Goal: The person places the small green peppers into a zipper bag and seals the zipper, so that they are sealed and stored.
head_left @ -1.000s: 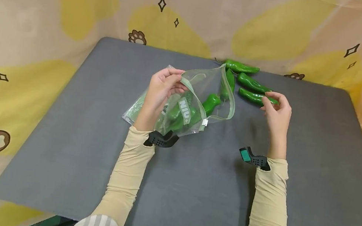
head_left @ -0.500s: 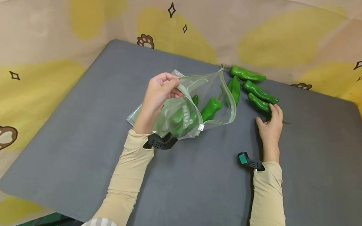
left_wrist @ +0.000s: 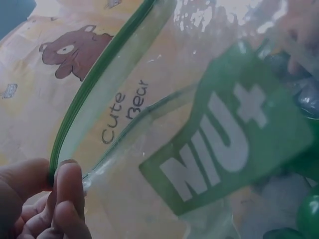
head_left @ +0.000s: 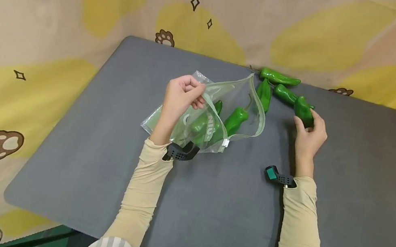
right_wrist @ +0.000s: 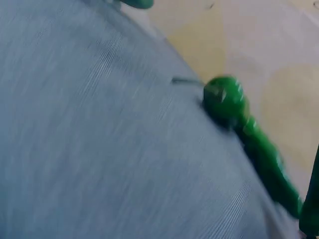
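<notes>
My left hand point(head_left: 182, 97) pinches the rim of a clear zip bag point(head_left: 209, 131) with green edging and a "NIU+" label point(left_wrist: 224, 129). The bag's mouth gapes toward the right, and several green chili peppers lie inside, one point(head_left: 236, 120) with its stem near the opening. To the right, my right hand point(head_left: 310, 138) holds another green chili pepper point(head_left: 303, 112) between thumb and fingers. In the right wrist view, part of a dark green pepper point(right_wrist: 310, 204) shows at the right edge, while the hand is almost wholly out of frame.
Beyond the bag, one chili pepper point(head_left: 280, 77) lies along the back edge of the grey table point(head_left: 217, 207). Two more, an upright-lying one point(head_left: 264, 95) and a slanted one point(head_left: 285, 94), lie just in front. A patterned cloth point(head_left: 239, 18) hangs behind the table.
My right hand has gone from reaching over the nearest chili pepper to gripping it, and its tip now points up and away. My left hand keeps its pinch on the bag's rim.
</notes>
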Motion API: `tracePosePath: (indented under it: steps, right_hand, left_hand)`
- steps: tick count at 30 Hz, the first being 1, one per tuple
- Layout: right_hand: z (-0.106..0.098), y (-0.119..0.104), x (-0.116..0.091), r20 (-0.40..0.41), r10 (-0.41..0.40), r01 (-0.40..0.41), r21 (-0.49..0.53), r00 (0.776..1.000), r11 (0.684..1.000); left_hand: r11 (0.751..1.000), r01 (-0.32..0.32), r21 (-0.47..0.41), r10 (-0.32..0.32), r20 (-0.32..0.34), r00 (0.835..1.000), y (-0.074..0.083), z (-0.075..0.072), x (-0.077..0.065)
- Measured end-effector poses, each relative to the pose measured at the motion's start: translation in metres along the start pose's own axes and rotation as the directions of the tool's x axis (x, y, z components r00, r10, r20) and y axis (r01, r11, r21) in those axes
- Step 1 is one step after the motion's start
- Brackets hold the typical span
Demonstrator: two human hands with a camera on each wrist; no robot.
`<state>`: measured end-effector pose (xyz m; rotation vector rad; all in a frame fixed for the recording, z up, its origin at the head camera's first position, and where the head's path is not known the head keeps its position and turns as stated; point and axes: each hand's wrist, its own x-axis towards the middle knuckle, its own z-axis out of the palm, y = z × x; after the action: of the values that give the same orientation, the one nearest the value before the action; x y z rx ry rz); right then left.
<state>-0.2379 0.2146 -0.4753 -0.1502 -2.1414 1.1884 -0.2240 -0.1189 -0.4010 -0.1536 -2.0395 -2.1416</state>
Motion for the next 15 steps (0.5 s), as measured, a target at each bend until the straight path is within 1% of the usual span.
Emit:
tracePosePath:
  steps: [1, 2, 3, 4, 5, 6, 7, 8, 9, 11, 12, 14, 15]
  right_hand:
    - [-0.001, -0.004, 0.002, -0.001, 0.018, -0.018, 0.046, 1.000, 0.999]
    - [-0.003, -0.009, 0.003, -0.005, 0.041, -0.040, 0.097, 0.999, 0.994]
    - [-0.005, -0.014, 0.004, -0.010, 0.061, -0.059, 0.158, 0.998, 0.986]
    - [-0.007, -0.020, 0.005, -0.011, 0.090, -0.086, 0.234, 0.996, 0.968]
    - [-0.010, -0.025, 0.005, -0.009, 0.118, -0.109, 0.316, 0.993, 0.942]
    - [-0.012, -0.032, 0.006, -0.008, 0.140, -0.124, 0.404, 0.990, 0.906]
    - [-0.014, -0.039, 0.007, -0.015, 0.145, -0.120, 0.480, 0.989, 0.869]
    - [-0.016, -0.046, 0.009, -0.018, 0.157, -0.120, 0.562, 0.988, 0.818]
    - [-0.019, -0.054, 0.011, -0.008, 0.167, -0.122, 0.646, 0.986, 0.754]
    - [-0.024, -0.069, 0.013, 0.029, 0.185, -0.137, 0.784, 0.982, 0.606]
    - [-0.028, -0.076, 0.014, 0.055, 0.190, -0.150, 0.833, 0.980, 0.532]
    - [-0.034, -0.090, 0.012, 0.127, 0.198, -0.199, 0.894, 0.972, 0.401]
    - [-0.037, -0.096, 0.010, 0.162, 0.191, -0.222, 0.906, 0.968, 0.359]
  left_hand:
    - [1.000, -0.001, -0.025, 0.001, 0.014, 1.000, -0.008, -0.002, 0.005]
    - [1.000, -0.013, -0.013, 0.013, 0.017, 1.000, 0.009, 0.001, -0.002]
    - [1.000, -0.013, -0.028, 0.013, 0.022, 1.000, 0.012, 0.002, -0.003]
    - [0.999, -0.009, -0.033, 0.010, 0.020, 1.000, 0.021, 0.004, -0.006]
    - [0.999, -0.004, -0.042, 0.004, 0.021, 1.000, 0.030, 0.006, -0.009]
    - [0.998, -0.003, -0.055, 0.004, 0.025, 1.000, 0.033, 0.007, -0.011]
    - [0.997, -0.004, -0.073, 0.006, 0.030, 1.000, 0.035, 0.007, -0.011]
    - [0.997, -0.006, -0.072, 0.008, 0.027, 1.000, 0.045, 0.009, -0.015]
    - [0.996, 0.003, -0.092, 0.000, 0.036, 0.999, 0.047, 0.009, -0.015]
    - [0.991, 0.025, -0.128, -0.017, 0.065, 0.998, 0.049, 0.010, -0.015]
    - [0.988, 0.043, -0.145, -0.032, 0.082, 0.996, 0.050, 0.010, -0.016]
    - [0.981, 0.086, -0.172, -0.068, 0.107, 0.992, 0.050, 0.011, -0.018]
    - [0.978, 0.102, -0.180, -0.083, 0.115, 0.990, 0.050, 0.011, -0.018]
